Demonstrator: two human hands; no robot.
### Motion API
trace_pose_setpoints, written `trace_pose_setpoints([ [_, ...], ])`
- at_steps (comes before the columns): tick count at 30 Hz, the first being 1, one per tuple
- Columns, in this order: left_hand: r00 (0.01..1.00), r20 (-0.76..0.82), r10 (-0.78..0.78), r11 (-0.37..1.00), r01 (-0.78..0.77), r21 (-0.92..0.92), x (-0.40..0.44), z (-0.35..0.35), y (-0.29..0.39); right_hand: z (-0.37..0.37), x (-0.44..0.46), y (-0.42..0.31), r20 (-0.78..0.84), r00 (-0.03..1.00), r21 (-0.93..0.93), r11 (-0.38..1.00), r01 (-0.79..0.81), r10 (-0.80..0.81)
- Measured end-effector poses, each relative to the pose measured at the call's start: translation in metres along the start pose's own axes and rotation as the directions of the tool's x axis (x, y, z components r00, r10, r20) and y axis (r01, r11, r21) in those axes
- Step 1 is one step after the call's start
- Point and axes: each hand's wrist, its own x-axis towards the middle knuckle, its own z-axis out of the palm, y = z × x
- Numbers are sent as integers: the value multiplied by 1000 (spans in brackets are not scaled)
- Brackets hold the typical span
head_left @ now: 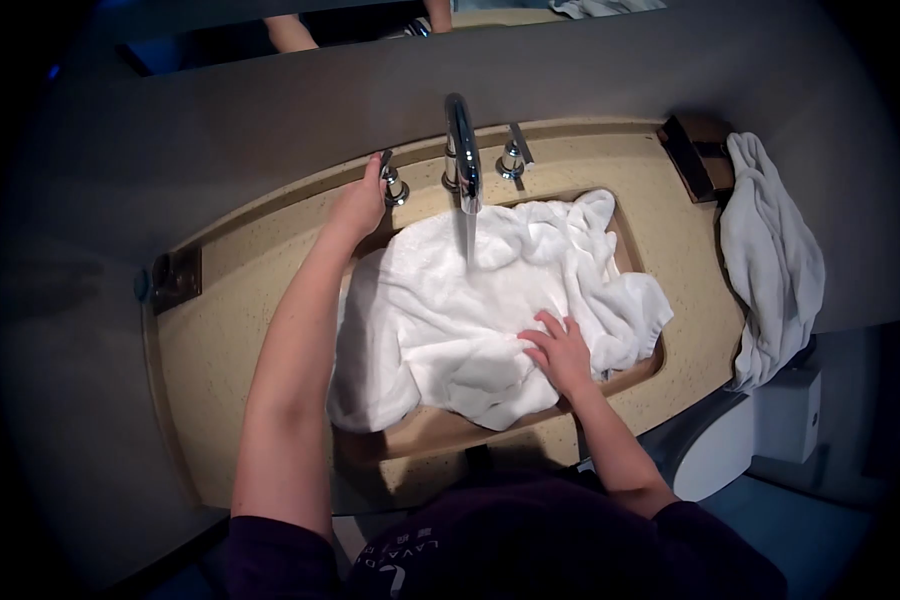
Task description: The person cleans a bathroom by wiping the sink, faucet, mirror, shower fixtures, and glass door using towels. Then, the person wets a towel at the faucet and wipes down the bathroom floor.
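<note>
A chrome faucet point(458, 140) arches over the sink point(400, 438), and a thin stream of water falls from its spout. Beneath it a large crumpled white towel point(470, 320) fills most of the basin, its edges draped over the left and right rims. My left hand point(358, 208) grips the left faucet handle point(395, 188), with the fingertips around its lever. On the towel's lower right part rests my right hand point(560, 358), fingers apart and slightly bent. The right faucet handle point(513, 155) stands untouched.
Speckled beige countertop point(240, 350) surrounds the basin. A brown box point(698, 155) stands at the back right, beside another white towel point(770, 260) hanging over the counter's edge. At the far left sits a dark box point(177, 280). A white toilet point(715, 450) is below right.
</note>
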Motion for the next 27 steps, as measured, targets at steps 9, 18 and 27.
trace_pose_setpoints([
  [9, 1000, -24, -9, 992, 5, -126, 10, 19, -12, -7, -16, 0, -5, 993, -22, 993, 114, -115],
  [18, 975, -112, -192, 968, 170, -183, 4, 23, 17, -16, -50, -13, -95, 995, 43, 998, 41, -36],
  [27, 967, 147, -205, 580, 242, -778, -3, 18, 29, -12, -40, -33, -159, 987, 111, 992, 55, -37],
])
